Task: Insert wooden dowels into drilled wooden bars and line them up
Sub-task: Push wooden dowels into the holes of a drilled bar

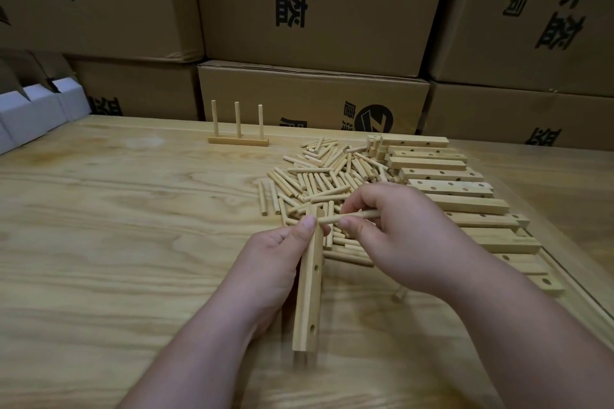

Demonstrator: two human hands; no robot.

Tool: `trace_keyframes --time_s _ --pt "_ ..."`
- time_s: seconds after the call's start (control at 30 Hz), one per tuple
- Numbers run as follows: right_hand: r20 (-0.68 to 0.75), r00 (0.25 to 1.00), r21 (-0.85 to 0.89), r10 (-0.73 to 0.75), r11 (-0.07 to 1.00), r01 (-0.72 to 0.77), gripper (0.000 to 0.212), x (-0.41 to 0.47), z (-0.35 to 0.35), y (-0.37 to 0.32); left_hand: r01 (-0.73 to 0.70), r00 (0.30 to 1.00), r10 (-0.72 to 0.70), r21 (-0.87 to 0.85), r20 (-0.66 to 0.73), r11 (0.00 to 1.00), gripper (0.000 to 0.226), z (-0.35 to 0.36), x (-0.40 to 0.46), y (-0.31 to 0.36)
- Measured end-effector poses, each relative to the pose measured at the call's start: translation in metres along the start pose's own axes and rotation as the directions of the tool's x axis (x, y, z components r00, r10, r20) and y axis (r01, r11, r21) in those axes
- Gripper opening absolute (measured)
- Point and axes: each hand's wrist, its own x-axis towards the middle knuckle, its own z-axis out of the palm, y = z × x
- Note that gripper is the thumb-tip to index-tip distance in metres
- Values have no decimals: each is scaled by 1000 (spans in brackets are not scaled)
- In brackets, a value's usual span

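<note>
- Wooden table (99, 242) fills the view; left half and near-left are bare wood, the widest free room.
- Far edge of the table is blocked by stacked cardboard boxes (315, 10), which stand right behind it.
- White folded cartons (30, 113) sit at the far left corner, partly over the table edge.
- Right table edge runs diagonally near the right; row of drilled bars (448, 188) lies along it, far to near, side by side, some touching.
- Loose dowel pile (319, 179) sits centre-far, just left of the bar row and touching it; it crowds the space just beyond both hands.
- Finished bar with three upright dowels (237, 139) stands far, left of the pile, apart from it.
- One stray dowel (399, 294) lies near the right forearm, on the table.
- Left hand (269, 259) grips the held bar (309, 292) at its far end, thumb on top, fingers wrapped round; bar points near-far, near end low and blurred, holes face right.
- Right hand (392, 229) pinches a single dowel (345, 217) between thumb and fingers, narrow grip; dowel lies roughly level, its left tip at the far end of the held bar, beside the left thumb.
- Cannot tell whether the tip is in a hole.
</note>
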Motion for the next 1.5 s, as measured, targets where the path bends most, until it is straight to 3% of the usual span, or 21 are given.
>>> trace_keyframes --time_s 0.17,0.33,0.53,0.73,0.93,1.07,1.13,1.23,1.33,1.5 --pt "9 999 101 35 994 -36 6 -1 3 4 -10 1000 10 1 9 1000 53 0 1 -1" --pt "-7 1000 71 22 997 -22 8 -1 8 3 -8 1000 8 15 14 1000 56 -2 4 -3" --pt "60 998 150 37 988 -45 7 -2 0 7 4 998 -4 0 69 1000 56 -5 3 -4" --pt "-22 998 128 54 991 -50 7 0 9 1 -31 1000 31 29 0 999 49 -3 2 -4" --pt "-122 988 280 94 958 -56 3 3 -3 7 26 999 -24 -59 23 998 45 0 4 -2" --pt "-193 966 307 173 946 -108 37 6 -6 16 36 999 -38 -52 -29 998 37 -1 6 -1" --pt "-181 965 326 190 937 -124 43 6 -7 18 57 995 -66 -111 -81 992 39 -1 8 -2" --pt "-110 980 236 167 962 -138 29 5 -4 20 67 978 -118 -274 -173 959 41 2 8 3" --pt "20 988 38 152 988 -153 15 4 6 23 63 952 -191 -459 -238 886 35 5 10 10" --pt "201 966 -199 165 972 -124 15 3 21 26 74 953 -230 -580 -200 811 30 4 11 16"
